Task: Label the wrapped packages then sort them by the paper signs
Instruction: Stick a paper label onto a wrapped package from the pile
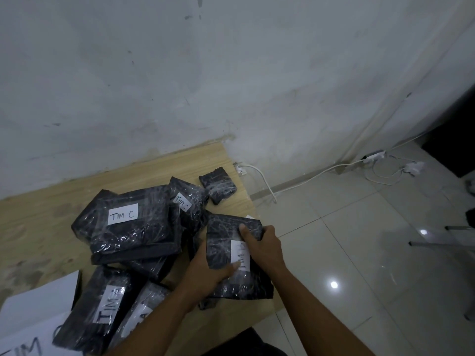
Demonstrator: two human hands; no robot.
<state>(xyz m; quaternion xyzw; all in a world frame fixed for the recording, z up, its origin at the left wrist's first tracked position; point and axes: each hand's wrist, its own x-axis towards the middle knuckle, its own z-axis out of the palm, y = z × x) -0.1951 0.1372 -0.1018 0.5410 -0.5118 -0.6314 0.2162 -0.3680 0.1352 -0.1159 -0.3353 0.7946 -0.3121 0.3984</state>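
Both my hands hold one black plastic-wrapped package (226, 235) near the table's right edge. My left hand (208, 273) grips its near left side, thumb on a white label (240, 255) reading "TIM". My right hand (262, 242) clasps its far right corner. To the left, a big package labelled "TIM C" (128, 222) tops a pile. Behind it leans a second "TIM C" package (187, 199). A small unlabelled package (218, 185) lies at the back. Two labelled packages (100, 307) (144, 312) lie nearer to me.
A paper sign (23, 340) with "TIM" lies at the near left corner of the wooden table (51, 227), white sheets (41, 299) beside it. The wall stands right behind. White cables (262, 178) and a power strip (374, 155) lie on the tiled floor at right.
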